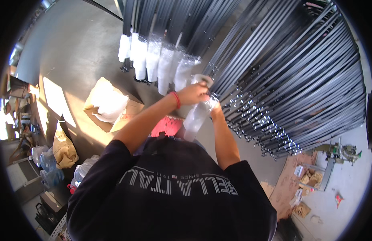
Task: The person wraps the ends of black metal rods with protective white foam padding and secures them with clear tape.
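Note:
My left hand [193, 93], with a red band at its wrist, is closed on a small roll of clear stretch film [203, 79]. Beside it, my right hand [216, 107] is partly hidden behind the end of a rod bundle [196, 118], which is covered in white, translucent wrapping. Its fingers seem to curl round that bundle from the right. Dark metal rods [238, 52] run up and away from where my hands meet. To the left hang several rod bundles with white wrapped ends [162, 66].
Many loose dark rods [302, 92] lie in a wide row on the right. An open cardboard box [109, 106] with white material stands on the floor at left, near a brown paper bag [64, 146] and plastic bottles [49, 162]. A machine [342, 152] is at far right.

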